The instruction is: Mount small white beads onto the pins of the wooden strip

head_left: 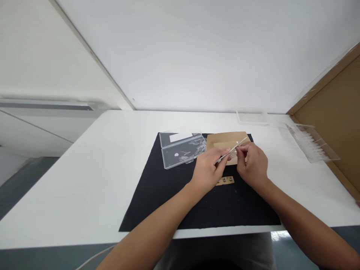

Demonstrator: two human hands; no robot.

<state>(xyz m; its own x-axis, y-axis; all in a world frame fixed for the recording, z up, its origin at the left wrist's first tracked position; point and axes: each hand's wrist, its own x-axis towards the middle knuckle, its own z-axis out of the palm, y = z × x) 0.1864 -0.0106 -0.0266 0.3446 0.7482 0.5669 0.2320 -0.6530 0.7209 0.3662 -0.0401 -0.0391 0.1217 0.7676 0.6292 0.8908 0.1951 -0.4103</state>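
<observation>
My left hand point(210, 165) is closed on a thin, flat white strip point(237, 145), seen almost edge-on and slanting up to the right. Close to that strip, the fingertips of my right hand point(252, 164) are pinched together; whatever they hold is too small to make out. Beneath both hands lies a brown paper sheet point(218, 137) with a few tiny pale bits on it. Nearer to me, a small tan strip point(231, 180) carries several shiny round metal pieces, partly covered by my left hand. An open clear plastic case point(168, 159) with small clear slivers lies left of my hands.
A black mat point(157, 198) lies under these things on the white table point(84, 180). At the back right stands a shallow clear tray point(251, 122). Farther right, a clear bag point(311, 146) with pale ribbed pieces lies near a brown cardboard panel point(337, 112).
</observation>
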